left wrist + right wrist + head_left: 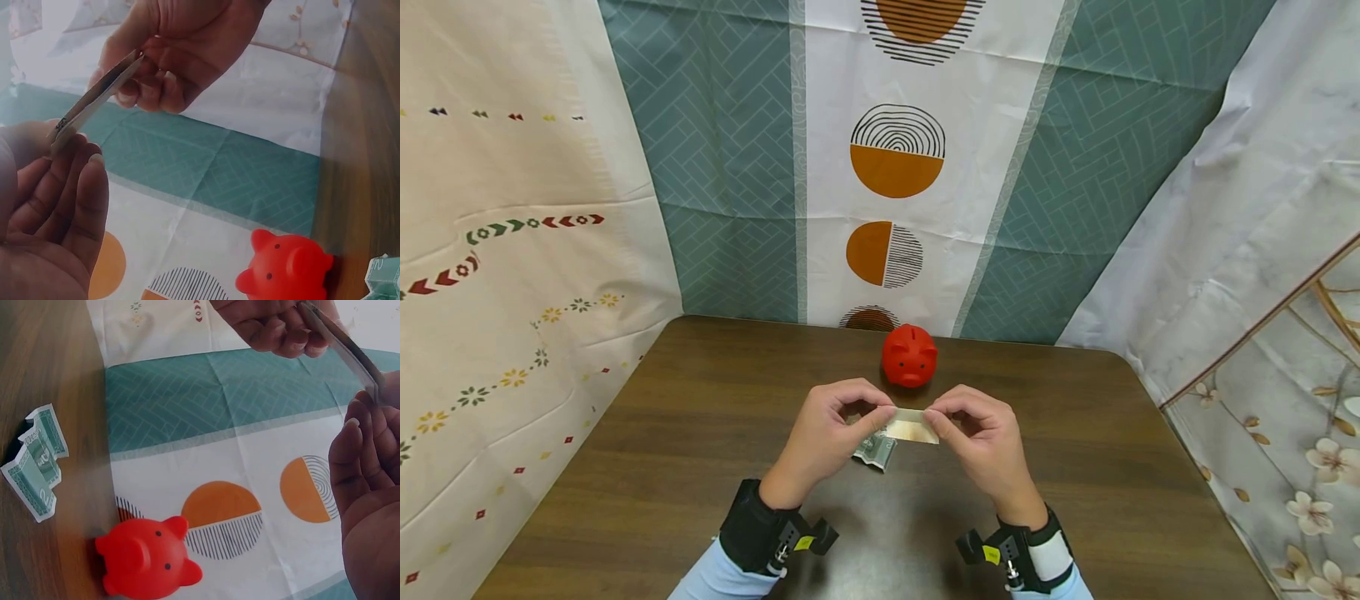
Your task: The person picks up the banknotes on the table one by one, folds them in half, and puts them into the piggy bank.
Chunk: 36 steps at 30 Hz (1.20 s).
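Note:
My left hand [827, 429] pinches one end of a folded banknote [912, 426] between thumb and fingers. The other end is pinched the same way by my right hand [985, 442]. Held above the table, the note shows a pale side in the head view. Seen edge-on in the left wrist view, this folded note [97, 100] has two layers slightly apart. A second banknote [39, 462], green and creased in zigzag folds, lies on the table partly below my left hand. Just beyond both hands a red piggy bank [910, 358] stands upright, its slot on top.
The brown wooden table [700, 417] reaches back to a patterned cloth [737, 167] hanging behind it. More printed fabric hangs at the left and right sides. The piggy bank stands near the table's back edge.

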Tool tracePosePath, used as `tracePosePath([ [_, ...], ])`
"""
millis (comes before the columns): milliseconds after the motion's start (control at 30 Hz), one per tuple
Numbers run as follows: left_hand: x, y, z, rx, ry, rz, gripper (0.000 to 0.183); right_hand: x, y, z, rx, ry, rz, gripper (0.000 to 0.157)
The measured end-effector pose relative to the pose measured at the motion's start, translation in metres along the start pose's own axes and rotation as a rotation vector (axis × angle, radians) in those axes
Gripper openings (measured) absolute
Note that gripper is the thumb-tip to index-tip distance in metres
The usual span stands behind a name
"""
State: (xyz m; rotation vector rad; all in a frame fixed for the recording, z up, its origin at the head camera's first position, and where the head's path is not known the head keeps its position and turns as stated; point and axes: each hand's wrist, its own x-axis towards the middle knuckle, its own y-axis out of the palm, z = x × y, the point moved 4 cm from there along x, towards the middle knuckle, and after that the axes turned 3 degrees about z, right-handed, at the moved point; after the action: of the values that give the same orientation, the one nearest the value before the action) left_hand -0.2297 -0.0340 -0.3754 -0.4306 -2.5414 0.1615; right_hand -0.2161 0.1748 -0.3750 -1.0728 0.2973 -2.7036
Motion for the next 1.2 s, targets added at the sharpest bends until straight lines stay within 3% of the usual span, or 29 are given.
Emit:
tracePosePath([
  [467, 0.001, 0.005, -0.002, 0.017, 0.085, 0.023, 0.002, 0.000, 0.007, 0.002, 0.062, -0.014, 0.048, 0.024],
  [633, 0.000, 0.007, -0.002, 0.026, 0.125, 0.041, 0.012, 0.000, 0.010, 0.003, 0.059, -0.026, 0.050, 0.025],
  [1200, -0.001, 0.012, -0.005, 0.043, 0.169, 0.076, 0.012, -0.001, 0.017, 0.004, 0.078, -0.038, 0.079, 0.024],
])
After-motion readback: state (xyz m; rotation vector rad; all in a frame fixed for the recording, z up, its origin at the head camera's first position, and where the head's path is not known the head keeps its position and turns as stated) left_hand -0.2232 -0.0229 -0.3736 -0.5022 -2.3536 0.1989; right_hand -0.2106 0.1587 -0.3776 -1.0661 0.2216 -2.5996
